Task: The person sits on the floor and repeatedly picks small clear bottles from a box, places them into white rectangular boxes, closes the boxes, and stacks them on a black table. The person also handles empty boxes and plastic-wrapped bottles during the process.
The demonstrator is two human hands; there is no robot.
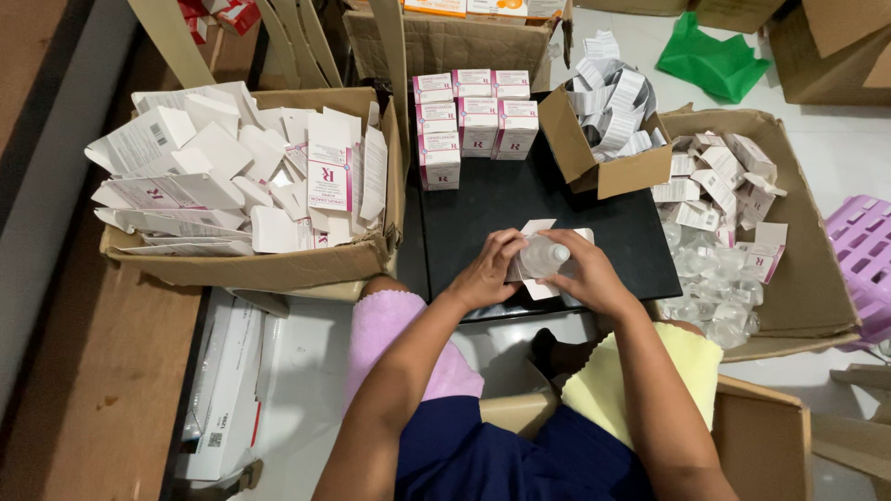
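Both hands meet over the black board: the left hand and the right hand pinch a small clear bottle together with a white carton, fingers pressed on them. Finished pink-and-white boxes stand in rows behind, and flat cartons fill the big box at the left.

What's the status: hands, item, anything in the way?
Left hand and right hand both gripping small clear bottle against open white carton. Over black board. Finished pink-and-white boxes stacked beyond, apart; nothing in the way.
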